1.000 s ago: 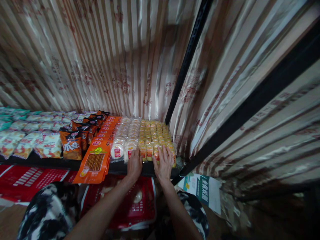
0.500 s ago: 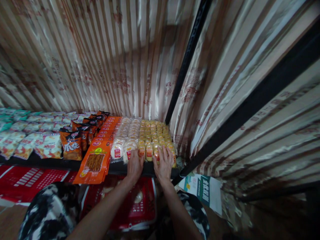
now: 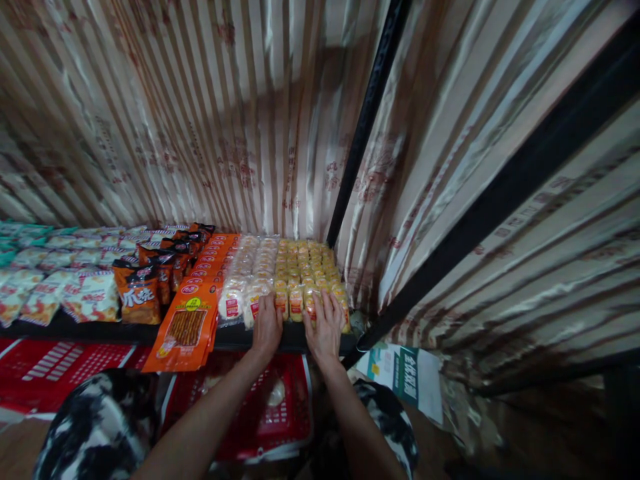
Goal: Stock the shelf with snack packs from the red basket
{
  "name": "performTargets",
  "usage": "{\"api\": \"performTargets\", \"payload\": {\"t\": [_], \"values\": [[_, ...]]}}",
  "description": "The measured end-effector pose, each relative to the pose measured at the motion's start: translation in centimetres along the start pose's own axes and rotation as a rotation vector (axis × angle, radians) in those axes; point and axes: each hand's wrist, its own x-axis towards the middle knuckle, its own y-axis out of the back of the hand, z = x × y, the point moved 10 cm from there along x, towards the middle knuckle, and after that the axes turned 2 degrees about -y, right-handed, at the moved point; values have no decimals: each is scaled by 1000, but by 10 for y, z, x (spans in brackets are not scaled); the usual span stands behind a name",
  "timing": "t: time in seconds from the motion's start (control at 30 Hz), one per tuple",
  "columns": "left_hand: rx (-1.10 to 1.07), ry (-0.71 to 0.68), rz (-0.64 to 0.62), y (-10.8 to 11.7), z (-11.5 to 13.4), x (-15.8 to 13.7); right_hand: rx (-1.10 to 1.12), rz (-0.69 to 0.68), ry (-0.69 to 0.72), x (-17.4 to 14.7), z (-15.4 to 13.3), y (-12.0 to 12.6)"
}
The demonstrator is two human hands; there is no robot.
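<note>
Rows of small snacks in clear wrappers stand on a black shelf (image 3: 75, 330): white packs (image 3: 233, 303) on the left, yellow packs (image 3: 296, 300) on the right. My left hand (image 3: 267, 328) rests against the front of the white packs near where they meet the yellow ones. Its fingers point forward and partly hide a red label. My right hand (image 3: 324, 328) lies on the front yellow packs at the right end, fingers spread, holding nothing. A few yellow packs show between my hands.
Orange flat snack bags (image 3: 187, 327) overhang the shelf edge. Farther left are dark orange bags (image 3: 140, 297) and white bags (image 3: 93, 297). Red baskets (image 3: 300, 400) sit below. A black post (image 3: 367, 127) and a slanting black bar (image 3: 475, 220) frame the right, before striped sheeting (image 3: 280, 120).
The view has shifted slightly, so the shelf goods appear a little farther left. Both hands stay at the front of the same packs, with hardly any movement.
</note>
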Motion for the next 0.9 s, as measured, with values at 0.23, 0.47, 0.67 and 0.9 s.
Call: {"api": "performTargets", "payload": {"t": [0.23, 0.47, 0.67, 0.9], "values": [[42, -2, -5, -3, -2, -1, 0, -20, -12, -1, 1, -2], [74, -101, 12, -2, 9, -12, -19, 0, 12, 0, -3, 2], [128, -163, 47, -1, 13, -19, -36, 4, 21, -1, -6, 6], [205, -316, 87, 4, 38, -41, -55, -3, -70, -13, 1, 20]]}}
